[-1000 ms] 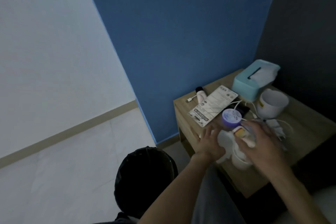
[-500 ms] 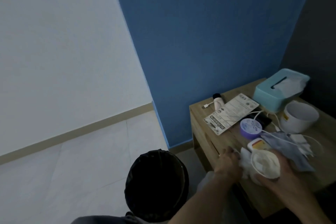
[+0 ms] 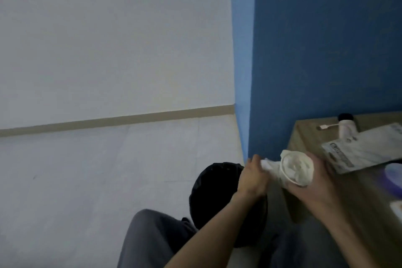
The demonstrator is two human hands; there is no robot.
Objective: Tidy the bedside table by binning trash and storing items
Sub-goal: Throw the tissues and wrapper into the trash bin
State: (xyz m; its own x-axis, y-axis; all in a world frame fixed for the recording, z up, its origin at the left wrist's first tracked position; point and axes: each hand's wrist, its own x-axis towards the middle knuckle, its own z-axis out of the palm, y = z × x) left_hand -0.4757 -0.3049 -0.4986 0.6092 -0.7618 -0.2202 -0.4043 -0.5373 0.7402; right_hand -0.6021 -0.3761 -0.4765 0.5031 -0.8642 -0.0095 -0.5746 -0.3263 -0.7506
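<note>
My right hand [image 3: 315, 183] grips a white paper cup [image 3: 297, 168] stuffed with crumpled tissue, held off the left front corner of the wooden bedside table [image 3: 309, 137]. My left hand [image 3: 253, 177] is closed on a crumpled white tissue [image 3: 269, 165] beside the cup. Both hands hover just right of a black-lined trash bin [image 3: 214, 191] on the floor, partly hidden by my left forearm.
On the table lie a white printed packet [image 3: 365, 150], a small white bottle with a dark cap [image 3: 345, 126], a white cable plug [image 3: 324, 126] and a purple round lid [image 3: 393, 177]. A blue wall stands behind the table; pale tiled floor stretches left. My grey-trousered knee [image 3: 152, 237] is below.
Both hands have lifted the cup and tissue off the table and carried them left towards the bin. The view swung left, so most of the table is out of frame.
</note>
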